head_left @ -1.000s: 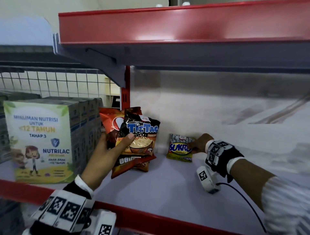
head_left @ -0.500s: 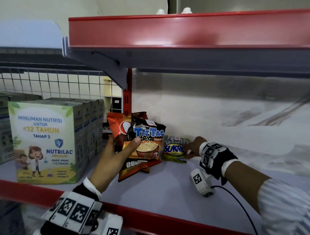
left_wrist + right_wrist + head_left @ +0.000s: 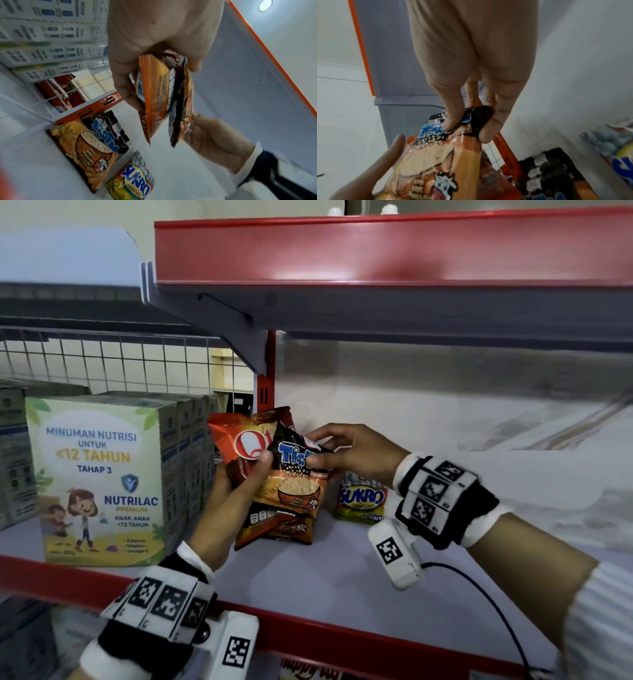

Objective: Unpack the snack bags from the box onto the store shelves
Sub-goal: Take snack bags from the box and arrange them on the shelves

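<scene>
Holding two bags above the shelf (image 3: 342,583), the left hand (image 3: 226,494) should loosen only as the right hand (image 3: 356,457), pinching the Tic Tac bag (image 3: 294,491), draws it toward the standing Sukro bag (image 3: 361,501).

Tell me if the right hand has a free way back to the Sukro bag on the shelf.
Probably not yet: the right hand pinches the TicTac bag, though the Sukro bag stands unblocked just below it.
</scene>
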`<state>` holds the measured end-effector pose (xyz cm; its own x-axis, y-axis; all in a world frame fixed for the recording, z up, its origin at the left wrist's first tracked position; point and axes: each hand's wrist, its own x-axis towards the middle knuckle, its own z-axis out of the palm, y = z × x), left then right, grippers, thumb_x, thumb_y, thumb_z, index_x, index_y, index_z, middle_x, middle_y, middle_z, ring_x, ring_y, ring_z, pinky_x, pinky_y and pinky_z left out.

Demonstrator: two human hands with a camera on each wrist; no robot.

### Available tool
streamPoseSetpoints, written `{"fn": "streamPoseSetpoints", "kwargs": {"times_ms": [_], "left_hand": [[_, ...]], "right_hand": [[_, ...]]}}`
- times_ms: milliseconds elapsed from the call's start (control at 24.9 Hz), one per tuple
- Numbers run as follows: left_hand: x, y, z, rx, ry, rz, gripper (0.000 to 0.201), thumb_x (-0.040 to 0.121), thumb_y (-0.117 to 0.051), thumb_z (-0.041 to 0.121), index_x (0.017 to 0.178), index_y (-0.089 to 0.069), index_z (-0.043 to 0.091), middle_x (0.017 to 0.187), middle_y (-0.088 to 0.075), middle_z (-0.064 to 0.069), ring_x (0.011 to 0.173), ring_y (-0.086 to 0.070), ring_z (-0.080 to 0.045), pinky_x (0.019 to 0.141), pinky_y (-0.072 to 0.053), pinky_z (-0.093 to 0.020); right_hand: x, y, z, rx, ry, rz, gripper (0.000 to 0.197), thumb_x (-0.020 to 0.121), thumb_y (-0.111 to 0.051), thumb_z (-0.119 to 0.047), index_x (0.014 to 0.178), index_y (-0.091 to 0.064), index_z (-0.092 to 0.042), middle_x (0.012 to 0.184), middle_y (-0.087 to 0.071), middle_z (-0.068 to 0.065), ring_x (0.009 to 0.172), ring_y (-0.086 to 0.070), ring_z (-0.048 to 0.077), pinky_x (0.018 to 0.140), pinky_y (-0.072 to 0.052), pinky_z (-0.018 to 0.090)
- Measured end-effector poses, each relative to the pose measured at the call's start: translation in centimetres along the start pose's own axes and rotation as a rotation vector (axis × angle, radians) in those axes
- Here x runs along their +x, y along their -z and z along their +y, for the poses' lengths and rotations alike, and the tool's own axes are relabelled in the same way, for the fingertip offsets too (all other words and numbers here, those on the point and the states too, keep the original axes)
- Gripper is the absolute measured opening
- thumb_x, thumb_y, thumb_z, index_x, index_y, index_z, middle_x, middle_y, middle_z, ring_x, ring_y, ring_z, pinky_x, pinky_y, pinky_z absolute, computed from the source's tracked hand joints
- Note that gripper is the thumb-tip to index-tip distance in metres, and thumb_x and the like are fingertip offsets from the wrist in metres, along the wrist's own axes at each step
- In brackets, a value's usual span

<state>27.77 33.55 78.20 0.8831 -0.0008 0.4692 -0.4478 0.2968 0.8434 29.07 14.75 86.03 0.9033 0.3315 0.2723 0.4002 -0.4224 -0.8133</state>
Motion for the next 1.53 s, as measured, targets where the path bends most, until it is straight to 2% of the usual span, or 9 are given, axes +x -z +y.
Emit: {"fn": "streamPoseSetpoints", "kwargs": {"times_ms": [161, 322, 442, 603, 764, 885, 1046, 1247, 1528], "left_hand": [[0.4, 2.9, 0.8, 0.029, -0.071, 0.193, 0.049, 0.087, -0.056, 0.043, 0.134, -0.044, 0.032, 0.123, -0.064, 0.006, 0.105, -0.065, -0.015, 0.075, -0.055, -0.031], [0.4, 5.1, 1.1, 0.109, -0.097, 0.274, 0.037, 0.087, -0.057, 0.045, 0.122, -0.046, 0.038, 0.114, -0.062, 0.015, 0.099, -0.063, -0.005, 0.069, -0.054, -0.023], [-0.1, 5.9, 1.2, 0.178, -0.108, 0.302, 0.036, 0.083, -0.056, 0.052, 0.117, -0.047, 0.041, 0.115, -0.062, 0.015, 0.102, -0.062, -0.006, 0.082, -0.053, -0.031], [-0.7, 6.0, 1.4, 0.200, -0.094, 0.212, 0.032, 0.085, -0.053, 0.051, 0.116, -0.052, 0.043, 0.110, -0.066, 0.018, 0.092, -0.068, 0.001, 0.066, -0.054, -0.013], [-0.9, 4.0, 1.7, 0.219, -0.031, 0.037, 0.033, 0.081, -0.049, 0.054, 0.111, -0.056, 0.042, 0.105, -0.071, 0.011, 0.092, -0.071, -0.008, 0.073, -0.058, -0.025], [-1.2, 1.0, 1.8, 0.189, -0.026, -0.086, 0.037, 0.082, -0.048, 0.053, 0.114, -0.057, 0.038, 0.104, -0.073, 0.010, 0.092, -0.072, -0.012, 0.067, -0.058, -0.023], [-1.5, -2.9, 0.4, 0.158, 0.045, -0.220, 0.040, 0.081, -0.052, 0.053, 0.118, -0.053, 0.040, 0.105, -0.073, 0.011, 0.092, -0.071, -0.009, 0.064, -0.057, -0.020], [-3.7, -5.2, -3.7, 0.729, 0.084, -0.312, 0.039, 0.076, -0.067, 0.049, 0.109, -0.056, 0.030, 0.091, -0.066, 0.009, 0.082, -0.062, 0.000, 0.065, -0.046, -0.012], [-6.0, -6.5, -6.5, 1.005, 0.015, -0.292, 0.021, 0.089, -0.060, 0.040, 0.093, -0.066, 0.020, 0.083, -0.066, 0.008, 0.077, -0.061, -0.006, 0.070, -0.047, -0.023]], "right_hand": [[1.2, -1.2, 3.2, -0.132, -0.145, -0.035, 0.033, 0.084, -0.070, -0.009, 0.115, -0.059, -0.005, 0.099, -0.064, 0.009, 0.075, -0.066, 0.031, 0.077, -0.056, 0.044], [3.5, -3.7, 5.8, -0.399, -0.228, -0.043, 0.043, 0.079, -0.077, -0.021, 0.118, -0.061, -0.011, 0.113, -0.063, 0.006, 0.082, -0.061, 0.019, 0.079, -0.051, 0.032], [5.0, -5.2, 6.3, -0.481, -0.278, -0.046, 0.035, 0.079, -0.076, -0.024, 0.109, -0.066, -0.008, 0.116, -0.067, 0.010, 0.099, -0.065, 0.027, 0.090, -0.052, 0.038], [4.4, -4.3, 4.6, -0.594, -0.265, 0.100, 0.038, 0.089, -0.062, -0.037, 0.112, -0.065, -0.007, 0.115, -0.067, 0.011, 0.102, -0.063, 0.027, 0.087, -0.052, 0.034], [1.6, -1.9, 0.8, 0.035, -0.078, 0.046, 0.051, 0.087, -0.052, -0.051, 0.125, -0.053, -0.017, 0.119, -0.063, 0.011, 0.101, -0.065, 0.026, 0.084, -0.056, 0.036], [-1.3, -0.2, -0.5, 0.187, -0.028, -0.073, 0.058, 0.073, -0.068, -0.040, 0.127, -0.049, -0.028, 0.112, -0.068, 0.007, 0.099, -0.069, 0.024, 0.076, -0.058, 0.032], [-4.2, 2.8, 0.8, 0.042, -0.058, 0.018, 0.061, 0.073, -0.079, -0.018, 0.125, -0.049, -0.030, 0.120, -0.062, -0.001, 0.102, -0.066, 0.019, 0.078, -0.059, 0.033], [-8.7, 10.8, 5.5, -0.001, -0.202, 0.298, 0.052, 0.073, -0.079, -0.009, 0.118, -0.054, -0.018, 0.115, -0.065, 0.003, 0.089, -0.067, 0.011, 0.059, -0.057, 0.024], [-10.1, 16.3, 12.7, -0.134, -0.512, 0.560, 0.069, 0.068, -0.084, -0.013, 0.128, -0.050, -0.009, 0.122, -0.062, 0.019, 0.105, -0.063, 0.037, 0.091, -0.051, 0.051]]}}
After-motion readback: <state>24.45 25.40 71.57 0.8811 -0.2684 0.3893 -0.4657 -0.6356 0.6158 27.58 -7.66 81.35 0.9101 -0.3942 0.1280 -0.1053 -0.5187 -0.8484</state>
